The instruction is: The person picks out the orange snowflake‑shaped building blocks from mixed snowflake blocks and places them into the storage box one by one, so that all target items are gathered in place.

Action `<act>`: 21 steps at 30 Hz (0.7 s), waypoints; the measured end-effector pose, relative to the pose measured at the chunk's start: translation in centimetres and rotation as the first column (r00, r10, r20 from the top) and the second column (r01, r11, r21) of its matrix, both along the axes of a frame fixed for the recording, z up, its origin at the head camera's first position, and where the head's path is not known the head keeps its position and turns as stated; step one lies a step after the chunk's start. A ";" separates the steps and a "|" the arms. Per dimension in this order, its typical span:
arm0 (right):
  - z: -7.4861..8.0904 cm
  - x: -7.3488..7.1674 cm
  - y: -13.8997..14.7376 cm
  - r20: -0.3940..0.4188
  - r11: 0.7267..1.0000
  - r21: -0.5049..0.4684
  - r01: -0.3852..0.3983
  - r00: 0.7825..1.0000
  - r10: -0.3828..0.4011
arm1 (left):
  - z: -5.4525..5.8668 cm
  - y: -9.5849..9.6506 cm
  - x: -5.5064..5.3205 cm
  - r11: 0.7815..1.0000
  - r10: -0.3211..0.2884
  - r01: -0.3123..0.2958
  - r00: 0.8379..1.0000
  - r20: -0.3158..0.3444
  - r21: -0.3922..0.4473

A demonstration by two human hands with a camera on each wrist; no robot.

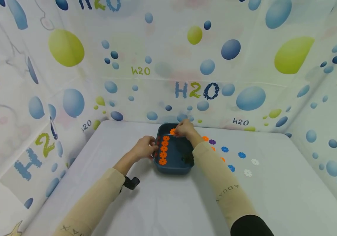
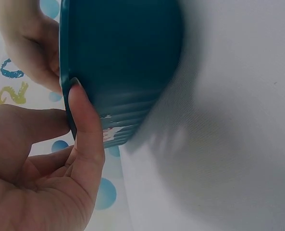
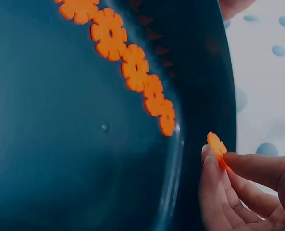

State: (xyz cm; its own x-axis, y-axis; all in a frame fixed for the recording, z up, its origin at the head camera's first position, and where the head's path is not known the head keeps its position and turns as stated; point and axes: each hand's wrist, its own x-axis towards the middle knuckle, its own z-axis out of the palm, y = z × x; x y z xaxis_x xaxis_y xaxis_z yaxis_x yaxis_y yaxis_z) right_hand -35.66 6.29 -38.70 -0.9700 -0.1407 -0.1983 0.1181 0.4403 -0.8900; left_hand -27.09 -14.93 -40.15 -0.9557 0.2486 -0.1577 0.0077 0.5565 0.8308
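Observation:
A dark blue plastic basin (image 1: pixel 175 170) stands on the white table. My left hand (image 1: pixel 144 148) holds its left rim, thumb and fingers on either side of the wall, as the left wrist view shows. Along the left side of the basin floor runs a row of several orange flower-shaped discs (image 1: pixel 163 149). My right hand (image 1: pixel 185 128) is over the far end of the basin. Between its thumb and fingers it pinches one more orange flower-shaped disc (image 3: pixel 214 143), held tilted near the far wall, beyond the end of the row.
Right of the basin lie loose flower-shaped discs: a purple disc (image 1: pixel 212 142), several blue discs (image 1: pixel 225 149), white discs (image 1: pixel 247 172) and orange discs (image 1: pixel 205 138), some partly behind my right arm. A dark green patch (image 1: pixel 188 159) shows at the basin's near right. Patterned curtains (image 1: pixel 162 65) surround the table.

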 end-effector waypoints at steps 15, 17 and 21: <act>-3.0 -2.3 -1.3 0.133 0.980 0.128 0.151 0.977 -0.168 | 0.1 0.3 0.4 1.000 0.012 -0.012 1.000 -0.007 0.005; -3.3 -2.4 -1.3 0.146 0.980 0.117 0.161 0.973 -0.178 | 0.1 0.3 0.4 1.000 0.014 -0.014 1.000 -0.004 0.007; -3.5 -2.4 -1.6 0.138 0.981 0.093 0.169 0.974 -0.181 | 0.2 0.1 0.4 1.000 0.018 -0.018 1.000 0.001 0.014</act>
State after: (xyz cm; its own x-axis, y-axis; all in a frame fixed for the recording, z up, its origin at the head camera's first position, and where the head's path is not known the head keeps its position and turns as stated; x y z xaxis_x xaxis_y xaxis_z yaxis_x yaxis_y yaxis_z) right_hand -38.05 4.71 -42.16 -0.9380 0.0511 -0.3427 0.3253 0.4706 -0.8202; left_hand -26.72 -14.80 -39.91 -0.9599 0.2334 -0.1551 -0.0030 0.5447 0.8386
